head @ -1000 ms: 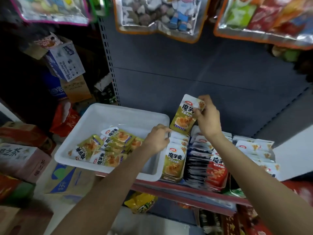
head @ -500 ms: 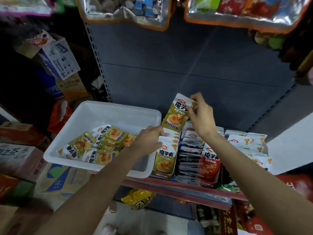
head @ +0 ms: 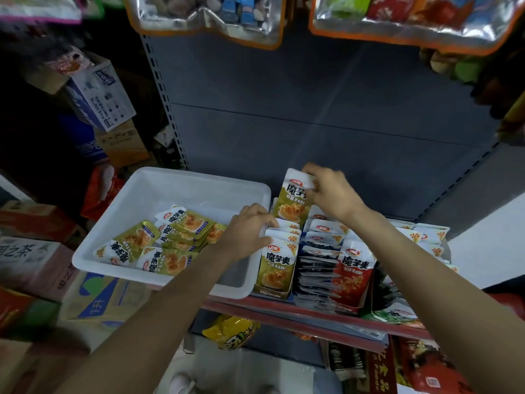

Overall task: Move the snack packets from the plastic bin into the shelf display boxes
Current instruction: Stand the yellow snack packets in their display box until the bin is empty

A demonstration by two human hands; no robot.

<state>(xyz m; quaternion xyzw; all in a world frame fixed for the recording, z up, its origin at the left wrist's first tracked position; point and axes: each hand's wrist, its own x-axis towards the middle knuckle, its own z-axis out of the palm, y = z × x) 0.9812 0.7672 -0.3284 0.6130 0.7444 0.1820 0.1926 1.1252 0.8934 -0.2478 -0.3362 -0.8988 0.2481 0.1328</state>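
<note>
A white plastic bin (head: 147, 191) sits on the shelf's left end with several olive-green snack packets (head: 176, 237) piled inside. To its right stands a display box with a row of the same olive packets (head: 277, 268). My right hand (head: 332, 194) pinches the top of one olive snack packet (head: 292, 203) held upright over the back of that row. My left hand (head: 250, 231) curls its fingers round the tops of the packets in the row, pulling them forward.
Further right stand display boxes of dark packets (head: 318, 268), red packets (head: 353, 277) and white-topped packets (head: 429, 237). The grey shelf back panel (head: 312, 109) rises behind. Large foil bags (head: 207, 15) hang overhead. Cardboard cartons (head: 31, 260) crowd the floor at the left.
My right hand has lowered the held packet toward the back of the olive row. My left hand stays on the row's front packets.
</note>
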